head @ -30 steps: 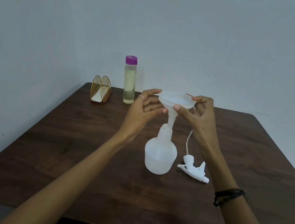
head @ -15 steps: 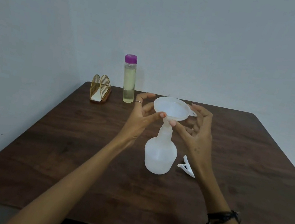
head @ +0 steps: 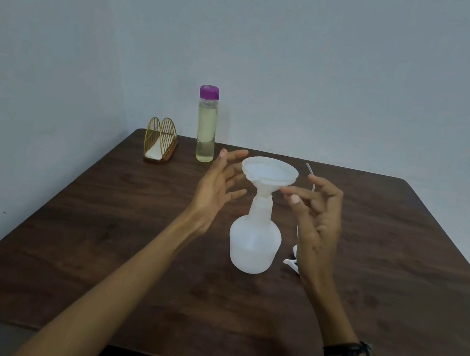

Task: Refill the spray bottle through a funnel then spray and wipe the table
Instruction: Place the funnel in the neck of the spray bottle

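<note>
Spray bottle [head: 254,243]: white and see-through, it stands upright in the middle of the table [head: 94,232]. Its top is off.
Funnel [head: 269,173]: white, it sits straight up in the neck of the spray bottle, with the wide part on top.
Left hand [head: 219,189]: it is just left of the funnel. The fingers are spread and straight. It holds nothing. I cannot tell if a fingertip touches the funnel rim.
Right hand [head: 316,213]: it is just right of the funnel. The fingers are loose and a little bent, and they pinch nothing. One fingertip is right by the funnel rim, but I cannot tell if it touches. A dark band [head: 348,355] goes around the wrist.
Spray top [head: 291,260]: white, it lies on the table just right of the spray bottle. The right hand hides most of it. Its thin tube [head: 311,172] pokes out past the fingers toward the far side.
Tall bottle [head: 206,125]: it has a purple cap and pale yellow liquid inside. It stands at the far edge of the table, left of the funnel.
Gold holder [head: 160,142]: it is made of wire and sits in the far left corner, beside the tall bottle, with something white in it.
</note>
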{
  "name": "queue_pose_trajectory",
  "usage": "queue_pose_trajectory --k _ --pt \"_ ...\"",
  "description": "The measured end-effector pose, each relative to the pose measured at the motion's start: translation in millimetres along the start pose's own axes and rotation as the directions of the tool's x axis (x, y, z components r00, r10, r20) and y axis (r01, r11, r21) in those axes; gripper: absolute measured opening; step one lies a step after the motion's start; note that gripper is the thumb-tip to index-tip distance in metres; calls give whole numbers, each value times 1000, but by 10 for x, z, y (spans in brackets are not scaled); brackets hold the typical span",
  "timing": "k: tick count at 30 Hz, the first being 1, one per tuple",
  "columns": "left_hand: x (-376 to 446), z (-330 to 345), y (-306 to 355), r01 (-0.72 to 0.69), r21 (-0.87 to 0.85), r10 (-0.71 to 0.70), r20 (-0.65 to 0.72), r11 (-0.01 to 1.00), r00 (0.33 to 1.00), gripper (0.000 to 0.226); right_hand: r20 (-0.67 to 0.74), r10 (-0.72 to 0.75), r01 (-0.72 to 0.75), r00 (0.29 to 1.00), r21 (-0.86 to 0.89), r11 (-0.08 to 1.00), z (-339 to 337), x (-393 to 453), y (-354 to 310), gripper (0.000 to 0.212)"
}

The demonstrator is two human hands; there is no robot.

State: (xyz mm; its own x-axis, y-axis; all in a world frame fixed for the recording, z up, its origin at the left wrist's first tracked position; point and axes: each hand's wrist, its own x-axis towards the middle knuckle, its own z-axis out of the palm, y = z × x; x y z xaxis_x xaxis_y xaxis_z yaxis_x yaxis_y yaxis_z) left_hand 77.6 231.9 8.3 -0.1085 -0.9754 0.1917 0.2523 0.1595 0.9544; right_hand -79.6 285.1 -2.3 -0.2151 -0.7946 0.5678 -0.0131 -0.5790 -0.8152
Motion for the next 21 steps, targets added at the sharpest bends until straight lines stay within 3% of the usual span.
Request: queue_pose_trajectory --k 4,8,12,17,21 --pt "-10 -32 -48 -10 35 4 150 999 989 93 -40 29 -31 999 -47 998 -10 -6 35 29" --pt "-32 -6 -94 -57 68 45 166 996 985 108 -86 91 -104 992 -163 981 -50 50 100 31" --pt "-14 -12 -107 -76 59 70 103 995 992 89 17 169 -168 985 -66 984 -50 45 113 38" --pt "1 23 -89 -68 114 69 -3 991 998 43 61 118 -115 991 -56 992 3 8 108 59" --pt "-10 35 -78 -57 145 51 42 988 998 41 25 71 -67 997 -152 986 54 -10 134 52"
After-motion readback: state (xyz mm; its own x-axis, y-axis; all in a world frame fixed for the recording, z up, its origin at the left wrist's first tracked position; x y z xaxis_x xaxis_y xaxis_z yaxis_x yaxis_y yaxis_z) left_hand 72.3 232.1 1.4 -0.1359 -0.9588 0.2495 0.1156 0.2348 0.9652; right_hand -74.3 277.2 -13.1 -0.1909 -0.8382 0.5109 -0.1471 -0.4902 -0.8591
